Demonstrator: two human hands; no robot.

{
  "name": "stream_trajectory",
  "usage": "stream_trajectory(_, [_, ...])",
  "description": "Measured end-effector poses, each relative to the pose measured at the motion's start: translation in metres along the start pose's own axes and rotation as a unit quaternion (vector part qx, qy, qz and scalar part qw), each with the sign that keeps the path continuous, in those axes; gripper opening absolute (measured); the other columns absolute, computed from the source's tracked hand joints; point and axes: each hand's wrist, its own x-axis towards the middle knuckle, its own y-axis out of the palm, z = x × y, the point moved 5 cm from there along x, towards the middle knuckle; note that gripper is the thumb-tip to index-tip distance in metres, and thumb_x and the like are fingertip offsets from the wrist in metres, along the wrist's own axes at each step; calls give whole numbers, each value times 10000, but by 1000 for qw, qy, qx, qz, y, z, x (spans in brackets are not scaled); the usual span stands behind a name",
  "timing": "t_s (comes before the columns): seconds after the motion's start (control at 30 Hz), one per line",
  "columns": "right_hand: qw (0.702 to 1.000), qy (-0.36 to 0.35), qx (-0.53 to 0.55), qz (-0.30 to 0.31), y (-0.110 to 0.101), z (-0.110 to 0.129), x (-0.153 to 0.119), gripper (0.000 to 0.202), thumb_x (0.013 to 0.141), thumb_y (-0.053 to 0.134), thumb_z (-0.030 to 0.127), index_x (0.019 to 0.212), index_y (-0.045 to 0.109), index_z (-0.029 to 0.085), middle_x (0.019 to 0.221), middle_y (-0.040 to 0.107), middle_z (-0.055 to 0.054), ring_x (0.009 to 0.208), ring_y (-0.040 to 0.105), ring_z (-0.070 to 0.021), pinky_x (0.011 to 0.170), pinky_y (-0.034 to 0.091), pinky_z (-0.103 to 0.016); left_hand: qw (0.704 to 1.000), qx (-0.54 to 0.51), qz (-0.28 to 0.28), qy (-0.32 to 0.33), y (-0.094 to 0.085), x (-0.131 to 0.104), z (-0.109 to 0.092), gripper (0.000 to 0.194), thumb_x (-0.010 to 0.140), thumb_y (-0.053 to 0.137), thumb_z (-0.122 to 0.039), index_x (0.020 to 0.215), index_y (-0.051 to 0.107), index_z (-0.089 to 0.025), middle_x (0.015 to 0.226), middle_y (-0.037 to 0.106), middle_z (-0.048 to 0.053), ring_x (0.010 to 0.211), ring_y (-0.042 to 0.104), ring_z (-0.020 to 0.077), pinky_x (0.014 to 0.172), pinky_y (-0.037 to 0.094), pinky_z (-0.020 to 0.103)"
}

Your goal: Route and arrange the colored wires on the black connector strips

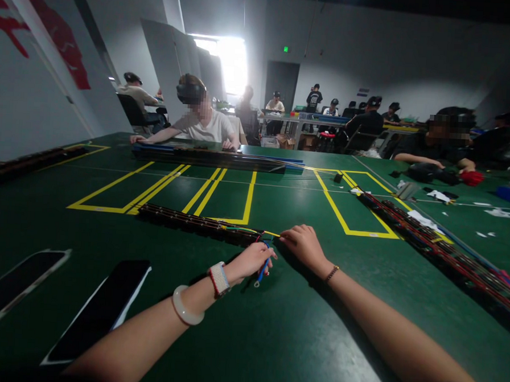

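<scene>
A long dark strip (185, 218) with wires running along it lies on the green table (213, 337), its right end by my hands. My left hand (251, 260) is closed around a blue wire (262, 276) whose ring terminal hangs below the fingers. My right hand (304, 246) is closed at the end of a yellow wire (272, 233), fingertips pinched together, just right of the strip's end. A red wire shows above my left hand. The exact finger contact on both wires is partly hidden.
Two dark phone-like slabs (101, 308) lie at the left front. Yellow tape (250, 199) marks rectangles on the table. A wired strip (432, 240) runs along the right, with paper scraps nearby. Across the table a person (207, 123) sits behind more dark strips (214, 157).
</scene>
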Motion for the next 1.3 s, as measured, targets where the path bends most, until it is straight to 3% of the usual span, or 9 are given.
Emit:
stream_trajectory(0.13, [1000, -3, 9, 19, 9, -7, -5, 202, 896, 557, 356, 879, 709, 225, 752, 628, -39, 756, 506, -155, 700, 295, -285, 976, 213, -27, 33, -12, -3, -10, 277, 896, 414, -308, 737, 562, -137, 591, 540, 24, 449, 472, 119, 519, 365, 244])
stream_trajectory(0.3, [1000, 19, 17, 2, 9, -9, 6, 160, 865, 603, 347, 874, 719, 238, 750, 630, -36, 747, 493, -158, 669, 287, -280, 894, 401, -120, 161, -19, -11, -24, 258, 853, 493, -293, 634, 522, -161, 577, 490, 51, 580, 527, 196, 726, 414, 356])
stream_trajectory(0.53, [1000, 20, 22, 6, 13, -11, 7, 150, 860, 609, 341, 859, 723, 242, 746, 626, -36, 740, 488, -161, 659, 294, -282, 861, 429, -42, 271, -19, -11, -23, 179, 802, 501, -139, 627, 495, -174, 634, 518, 82, 679, 552, 230, 851, 390, 394])
stream_trajectory(0.7, [1000, 7, 15, 14, 14, -10, 6, 178, 873, 590, 357, 868, 720, 235, 753, 621, -38, 751, 497, -154, 667, 305, -283, 878, 400, -56, 256, -22, -11, -27, 201, 781, 580, -216, 602, 496, -182, 580, 478, 50, 661, 540, 220, 843, 395, 370])
stream_trajectory(0.8, [1000, -4, 12, 22, 14, -8, 5, 181, 878, 583, 356, 889, 716, 233, 757, 621, -37, 759, 502, -151, 673, 309, -280, 873, 410, -98, 245, -22, -16, -37, 219, 800, 581, -311, 645, 531, -165, 583, 470, 52, 669, 547, 226, 812, 402, 356])
stream_trajectory(0.9, [999, -3, 20, 24, 13, -8, 4, 175, 879, 582, 350, 890, 712, 233, 771, 627, -34, 767, 502, -153, 679, 309, -278, 836, 470, -182, 217, -31, -23, -48, 234, 876, 444, -300, 928, 591, -126, 667, 527, 88, 701, 572, 241, 779, 410, 361])
stream_trajectory(1.0, [999, -2, 28, 27, 14, -8, 5, 175, 881, 577, 348, 884, 711, 235, 776, 632, -32, 763, 499, -155, 679, 306, -277, 782, 571, -210, 137, -41, -24, -49, 363, 905, 330, -222, 1210, 486, -102, 788, 583, 144, 741, 597, 263, 729, 425, 362])
stream_trajectory(1.13, [999, -5, 24, 29, 14, -7, 6, 187, 892, 561, 342, 883, 713, 232, 772, 635, -35, 753, 506, -149, 679, 306, -271, 748, 630, -190, 84, -47, -21, -46, 354, 918, 231, -143, 1128, 513, -94, 881, 596, 164, 805, 607, 244, 723, 434, 323])
stream_trajectory(1.3, [999, -3, 35, 30, 11, -5, 6, 173, 882, 577, 329, 865, 714, 224, 765, 638, -36, 760, 517, -154, 685, 310, -273, 729, 644, -188, 139, -39, -25, -56, 338, 905, 226, -88, 1011, 547, -93, 944, 576, 148, 847, 568, 218, 755, 429, 314])
